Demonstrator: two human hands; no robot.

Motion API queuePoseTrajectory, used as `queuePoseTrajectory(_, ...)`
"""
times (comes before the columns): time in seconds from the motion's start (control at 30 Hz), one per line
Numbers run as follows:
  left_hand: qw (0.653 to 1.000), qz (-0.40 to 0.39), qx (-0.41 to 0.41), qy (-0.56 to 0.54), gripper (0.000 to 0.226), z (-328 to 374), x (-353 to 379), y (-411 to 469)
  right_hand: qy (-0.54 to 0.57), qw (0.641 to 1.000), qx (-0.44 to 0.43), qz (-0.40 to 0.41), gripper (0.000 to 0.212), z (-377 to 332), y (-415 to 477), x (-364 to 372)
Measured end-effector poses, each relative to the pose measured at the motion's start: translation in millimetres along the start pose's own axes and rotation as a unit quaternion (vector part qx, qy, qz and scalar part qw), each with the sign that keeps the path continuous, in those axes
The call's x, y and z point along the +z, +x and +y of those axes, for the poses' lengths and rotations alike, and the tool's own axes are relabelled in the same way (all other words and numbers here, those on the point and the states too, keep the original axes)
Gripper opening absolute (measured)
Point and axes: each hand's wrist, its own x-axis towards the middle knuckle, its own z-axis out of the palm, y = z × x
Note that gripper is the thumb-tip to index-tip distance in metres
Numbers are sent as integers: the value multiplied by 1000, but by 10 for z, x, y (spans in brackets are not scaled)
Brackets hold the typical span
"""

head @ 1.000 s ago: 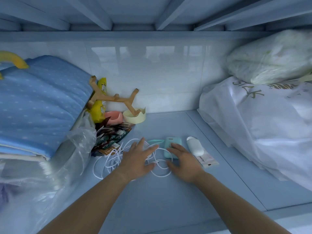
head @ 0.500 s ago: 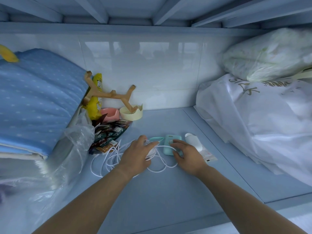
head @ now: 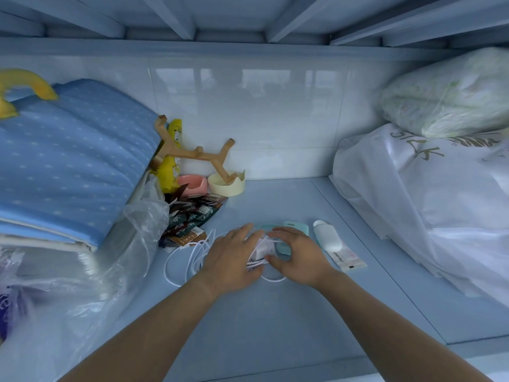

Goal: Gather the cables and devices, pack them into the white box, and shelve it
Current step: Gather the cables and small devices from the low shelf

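Two hands, fingers curled, grip one white cable bundle (head: 262, 246) between them: left hand (head: 231, 257), right hand (head: 298, 257). Two teal devices (head: 297, 226) and one white device (head: 327, 239) lie adjacent.

A pale blue shelf (head: 248, 326) fills the lower frame. Folded blue bedding (head: 68, 166) sits at left, a big white bag (head: 427, 202) at right. At centre lie loops of white cable (head: 179, 260), a teal device (head: 298, 227), a white device (head: 327, 238) and a sachet (head: 349, 260). Left of centre are snack packets (head: 192, 213), with a pink bowl (head: 192, 184) and a cream bowl (head: 228, 186) behind.
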Motion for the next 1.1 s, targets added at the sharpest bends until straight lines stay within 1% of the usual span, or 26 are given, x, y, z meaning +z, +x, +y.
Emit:
queuePoseTrajectory(0.13,999,-20,14,25,78,-137,-100,-92,-53,997,-43,-39,70,-53,34,67)
queuePoseTrajectory(0.2,998,-50,23,34,84,-205,-144,-132,-93,992,-41,-76,85,-58,50,86)
queuePoseTrajectory(0.23,997,-73,26,18,88,-235,-169,-137,-112,989,-36,-90,90,-54,59,100)
queuePoseTrajectory(0.3,991,-132,27,-19,97,-274,-223,-126,-131,986,-31,-98,93,-46,60,130)
queuePoseTrajectory(0.37,982,-186,24,-21,106,-286,-264,-98,-128,987,-27,-92,90,-59,49,157)
queuePoseTrajectory(0.47,976,-216,31,-10,109,-282,-280,-41,-103,992,-9,-76,84,-73,22,184)
queuePoseTrajectory(0.63,977,-201,68,-11,102,-291,-264,30,-78,997,6,-26,70,-83,-66,201)
queuePoseTrajectory(0.73,977,-195,80,-21,98,-308,-221,17,-71,997,20,-4,66,-86,-135,234)
queuePoseTrajectory(0.9,982,-162,96,-14,86,-280,-191,-67,-101,994,36,25,59,-138,-214,299)
queuePoseTrajectory(1.0,986,-128,92,-47,79,-198,-199,-125,-147,988,28,32,55,-107,-287,279)
queuePoseTrajectory(1.07,988,-105,85,-77,75,-132,-215,-161,-148,987,41,41,52,-91,-340,252)
queuePoseTrajectory(1.1,989,-99,81,-73,74,-105,-225,-172,-143,988,47,44,51,-90,-357,239)
